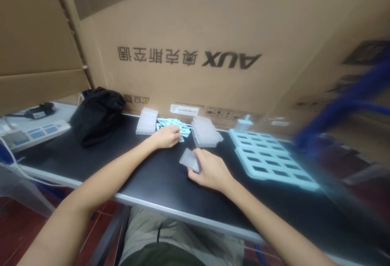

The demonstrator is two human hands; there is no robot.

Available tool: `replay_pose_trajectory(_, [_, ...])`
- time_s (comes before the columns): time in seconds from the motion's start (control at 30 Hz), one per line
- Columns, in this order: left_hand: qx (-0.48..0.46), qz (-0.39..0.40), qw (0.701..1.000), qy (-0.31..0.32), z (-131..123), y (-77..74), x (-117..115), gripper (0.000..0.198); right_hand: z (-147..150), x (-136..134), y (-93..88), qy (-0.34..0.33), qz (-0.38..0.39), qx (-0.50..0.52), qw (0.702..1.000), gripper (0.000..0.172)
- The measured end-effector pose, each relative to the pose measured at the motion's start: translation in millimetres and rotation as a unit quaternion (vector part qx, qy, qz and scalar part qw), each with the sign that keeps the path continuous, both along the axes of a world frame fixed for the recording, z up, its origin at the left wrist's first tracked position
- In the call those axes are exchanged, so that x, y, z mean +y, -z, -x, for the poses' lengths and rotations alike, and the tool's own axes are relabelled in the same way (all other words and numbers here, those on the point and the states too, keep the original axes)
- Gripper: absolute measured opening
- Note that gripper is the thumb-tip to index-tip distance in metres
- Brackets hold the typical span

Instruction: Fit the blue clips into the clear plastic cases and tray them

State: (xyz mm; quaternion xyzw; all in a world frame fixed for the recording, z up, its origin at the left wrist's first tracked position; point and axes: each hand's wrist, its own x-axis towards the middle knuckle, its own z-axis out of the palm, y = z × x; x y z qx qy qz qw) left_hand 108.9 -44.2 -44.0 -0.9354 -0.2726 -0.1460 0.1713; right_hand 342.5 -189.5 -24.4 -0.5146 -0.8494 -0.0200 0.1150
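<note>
Seemingly picking step: left hand [168, 136] touching light-blue pieces [184, 129] lying between translucent stacks [146, 122], pinch unclear; right hand [211, 168] gripping translucent case [189, 160] over black tabletop [152, 178]. Next move likely calling for isolating one piece.

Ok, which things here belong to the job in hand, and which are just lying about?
Belong, apparently:
clear plastic piece, in the right hand
light-blue pieces, at the left hand
translucent stacks beside them
slotted light-blue tray, probably

Seemingly lying about:
black bag
white strip
large cardboard box
</note>
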Motion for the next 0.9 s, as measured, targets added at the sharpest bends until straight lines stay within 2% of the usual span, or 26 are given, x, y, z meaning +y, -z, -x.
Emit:
replay_pose_trajectory(0.13, [-0.005,0.009,0.999,-0.033,2.5,-0.5,-0.1,0.029,-0.8,0.9,1.7,-0.008,0.006,0.003,1.0,0.031])
replay_pose_trajectory(0.2, [-0.04,0.008,0.999,-0.022,3.3,-3.8,-3.0,0.033,-1.8,2.2,4.2,-0.016,0.008,0.014,1.0,0.032])
replay_pose_trajectory(0.27, [-0.096,0.015,0.995,0.027,2.0,-8.1,-9.0,0.038,-2.9,3.7,7.2,-0.025,0.003,0.026,0.999,0.035])
replay_pose_trajectory(0.37, [-0.156,0.045,0.975,0.154,-6.4,-13.4,-24.2,0.046,-4.9,6.1,11.7,-0.027,-0.015,0.048,0.998,0.049])
replay_pose_trajectory(0.47, [-0.14,0.068,0.956,0.248,-20.0,-16.2,-42.2,0.055,-8.8,8.8,16.7,-0.036,-0.019,0.071,0.997,0.056])
replay_pose_trajectory(0.57, [-0.097,0.081,0.96,0.249,-28.9,-20.9,-54.5,0.056,-14.2,12.1,23.0,-0.063,-0.018,0.089,0.994,0.05])
replay_pose_trajectory(0.7, [-0.068,0.092,0.964,0.24,-27.0,-34.1,-57.1,0.05,-19.4,19.8,27.3,-0.053,-0.063,0.139,0.987,0.056])
replay_pose_trajectory(0.83, [-0.032,0.091,0.965,0.244,-13.7,-48.7,-51.6,0.047,-22.7,22.0,13.4,-0.068,-0.149,0.149,0.975,0.055])
replay_pose_trajectory(0.9, [-0.036,0.079,0.97,0.229,1.6,-56.5,-43.5,0.04,-24.9,5.7,3.1,-0.075,-0.233,0.143,0.959,0.059])
